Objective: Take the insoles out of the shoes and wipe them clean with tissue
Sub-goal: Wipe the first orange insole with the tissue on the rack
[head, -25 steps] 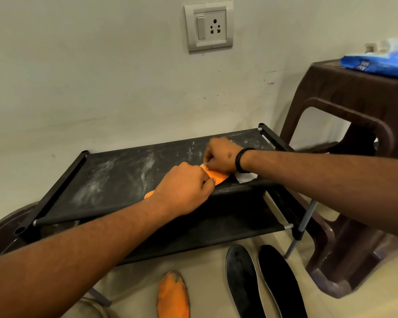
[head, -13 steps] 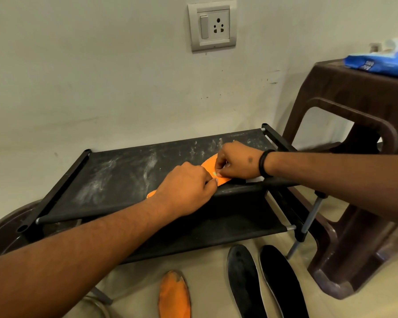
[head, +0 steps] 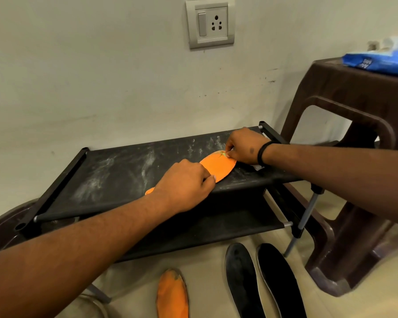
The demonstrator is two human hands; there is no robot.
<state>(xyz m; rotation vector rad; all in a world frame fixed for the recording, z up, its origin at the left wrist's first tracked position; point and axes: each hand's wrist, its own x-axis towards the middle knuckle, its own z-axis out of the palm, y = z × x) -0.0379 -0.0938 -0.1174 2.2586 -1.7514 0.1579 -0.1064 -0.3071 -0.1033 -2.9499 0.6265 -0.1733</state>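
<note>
At the far left a dark brown plastic rim (head: 0, 228) curves out from behind the rack. The black fabric shoe rack (head: 115, 173) stands against the pale wall, its top shelf streaked with white dust. On that shelf lies an orange insole (head: 218, 167), slanting from the front edge up toward the right.

The left hand (head: 184, 187) rests knuckles-up over the heel half of this insole, fingers curled down and pressing it to the shelf, so that only a small orange tip shows behind the wrist.

Below, on the beige floor in front of the rack, a second orange insole (head: 172, 294) lies with a dirty dark edge at its toe. On the wall above, a grey switch and socket plate (head: 210, 22) is mounted.

The right hand (head: 246, 146) sits at the toe end of the shelf's insole, fingers bunched and pinching down on its surface. A scrap of white tissue (head: 259, 166) shows beneath the wrist, which wears a black band (head: 263, 150); whether the fingers grip that tissue cannot be told, as the hand hides it.

Two black insoles (head: 241, 281) lie side by side on the floor, right of the orange one. A brown plastic stool (head: 354, 125) stands at the right, touching the rack's end, with a blue packet (head: 381, 61) on its top.
</note>
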